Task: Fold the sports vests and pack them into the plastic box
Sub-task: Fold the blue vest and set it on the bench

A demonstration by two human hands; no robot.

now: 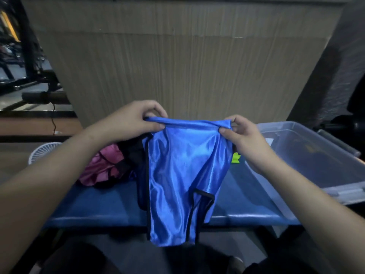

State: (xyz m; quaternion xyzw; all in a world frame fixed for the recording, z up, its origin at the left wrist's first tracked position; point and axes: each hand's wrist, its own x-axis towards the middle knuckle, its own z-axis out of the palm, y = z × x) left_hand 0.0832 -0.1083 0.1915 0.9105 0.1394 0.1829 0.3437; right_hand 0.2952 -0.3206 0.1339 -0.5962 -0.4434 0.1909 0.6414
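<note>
Vest (177, 175) hangs lengthwise over the near table (98, 210) edge, top hem pinched by left hand (136, 119) and right hand (243, 137); box (316, 155) lies right, nearer the right hand

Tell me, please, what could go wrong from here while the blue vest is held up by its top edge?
The blue vest hangs past the near edge of the blue table, gripped only by fingertip pinches of the left hand and right hand; the slick fabric might slip and drop to the floor. Lowered carelessly, it could land on the pink vest pile and tangle. The plastic box overhangs the table's right edge and may tip if bumped.
</note>
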